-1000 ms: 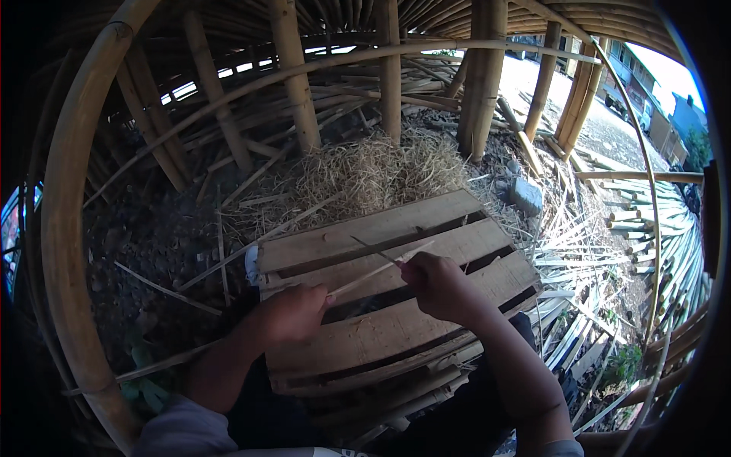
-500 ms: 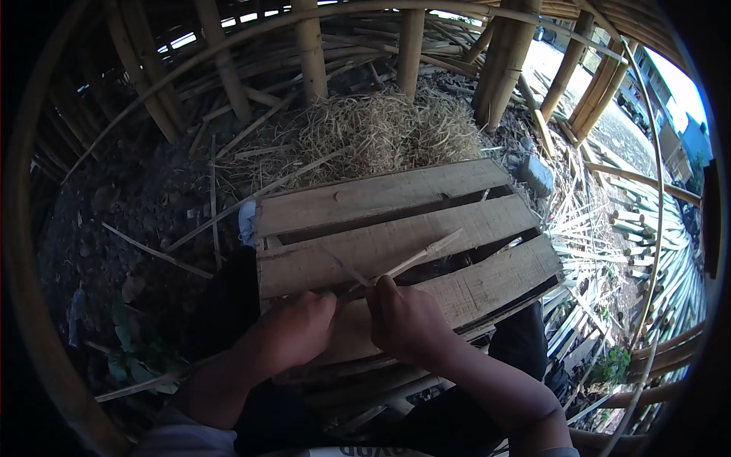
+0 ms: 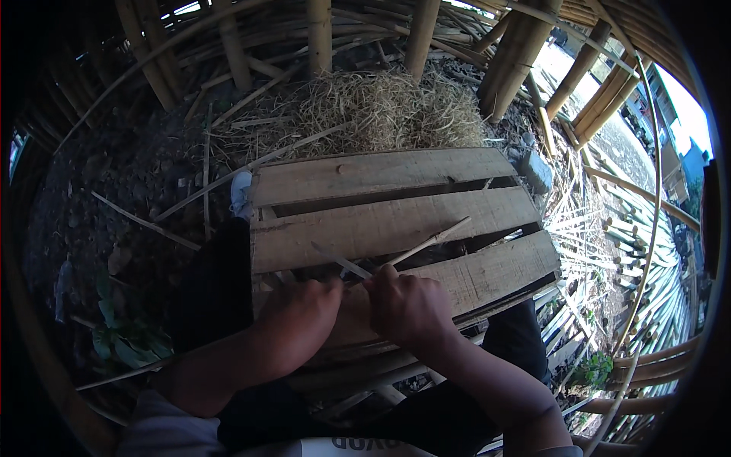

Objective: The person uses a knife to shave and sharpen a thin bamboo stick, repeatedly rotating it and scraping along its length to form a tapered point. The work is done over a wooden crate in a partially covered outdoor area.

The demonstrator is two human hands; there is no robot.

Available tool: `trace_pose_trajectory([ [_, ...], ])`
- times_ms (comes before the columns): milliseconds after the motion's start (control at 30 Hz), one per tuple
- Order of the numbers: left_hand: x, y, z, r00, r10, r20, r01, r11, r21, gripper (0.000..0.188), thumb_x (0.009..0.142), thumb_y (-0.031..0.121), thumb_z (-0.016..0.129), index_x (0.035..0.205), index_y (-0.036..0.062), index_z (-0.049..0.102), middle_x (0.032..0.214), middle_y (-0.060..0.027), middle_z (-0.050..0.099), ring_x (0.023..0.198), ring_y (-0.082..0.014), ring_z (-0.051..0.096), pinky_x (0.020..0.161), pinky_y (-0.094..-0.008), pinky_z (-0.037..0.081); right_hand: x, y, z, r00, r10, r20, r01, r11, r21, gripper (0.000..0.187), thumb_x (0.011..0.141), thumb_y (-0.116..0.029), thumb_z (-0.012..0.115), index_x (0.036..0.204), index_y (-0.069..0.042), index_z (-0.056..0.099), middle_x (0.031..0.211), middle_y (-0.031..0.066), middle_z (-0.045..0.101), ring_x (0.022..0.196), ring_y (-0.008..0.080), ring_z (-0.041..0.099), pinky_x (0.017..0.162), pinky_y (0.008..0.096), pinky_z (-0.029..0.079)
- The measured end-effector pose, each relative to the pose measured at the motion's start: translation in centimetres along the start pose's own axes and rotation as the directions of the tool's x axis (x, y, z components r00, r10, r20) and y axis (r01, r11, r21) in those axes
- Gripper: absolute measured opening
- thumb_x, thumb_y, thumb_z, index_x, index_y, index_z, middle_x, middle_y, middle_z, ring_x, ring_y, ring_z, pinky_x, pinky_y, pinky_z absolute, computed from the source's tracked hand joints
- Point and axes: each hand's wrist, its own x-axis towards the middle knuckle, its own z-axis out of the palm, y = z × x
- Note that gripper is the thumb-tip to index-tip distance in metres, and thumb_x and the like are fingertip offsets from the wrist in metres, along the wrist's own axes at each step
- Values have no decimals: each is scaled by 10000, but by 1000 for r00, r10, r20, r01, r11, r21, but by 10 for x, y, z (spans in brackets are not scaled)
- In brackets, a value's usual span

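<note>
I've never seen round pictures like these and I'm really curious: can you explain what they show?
There's no robot here, just a person's left hand and right hand, both bare. One camera, worn on the head, took all the pictures looking down, and its very wide lens bends straight things near the edge. The right hand grips a thin knife. The left hand is closed, seemingly around the near end of a thin bamboo strip, which sticks out past the right hand. Underneath is a slatted wooden platform, with a pile of shavings beyond it.
</note>
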Motion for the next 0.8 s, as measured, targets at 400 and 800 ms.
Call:
trace_pose_trajectory([
  [400,1,-1,-1,997,30,-71,-31,999,-8,241,1051,202,514,908,22,586,650,-159,680,647,-310,737,556,-390,599,12,70,-13,979,129,-158,-163,961,-223,237,995,-216,582,814,-72,534,538,137,592,501,338,657,461,482,514],
  [800,0,4,-4,999,-10,-34,12,998,64,299,1074,258,487,935,11,583,674,-172,689,657,-334,732,588,-418,602,-7,9,-9,985,-103,-140,79,982,-169,166,980,-177,587,878,-51,550,603,125,575,536,339,644,474,451,498],
])
